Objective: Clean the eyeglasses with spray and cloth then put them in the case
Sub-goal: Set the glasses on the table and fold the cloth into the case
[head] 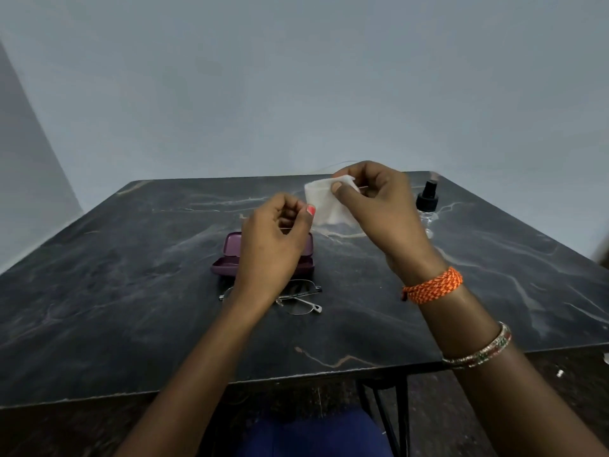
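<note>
I hold a small white cloth (326, 202) up over the table. My right hand (375, 206) pinches its top edge between thumb and fingers. My left hand (273, 242) is curled, its thumb and fingertips pinched at the cloth's lower left corner; a thin thread runs by them. The thin-rimmed eyeglasses (301, 303) lie on the table below my left wrist, which hides part of them. Just behind them the purple case (227, 258) stands open, largely covered by my left hand. A clear spray bottle with a black nozzle (427, 201) stands to the right of my right hand.
The dark marble-patterned table (131, 291) has its front edge near my lap and its back edge against a plain grey wall. Black metal table legs (389, 420) show below the front edge on the right.
</note>
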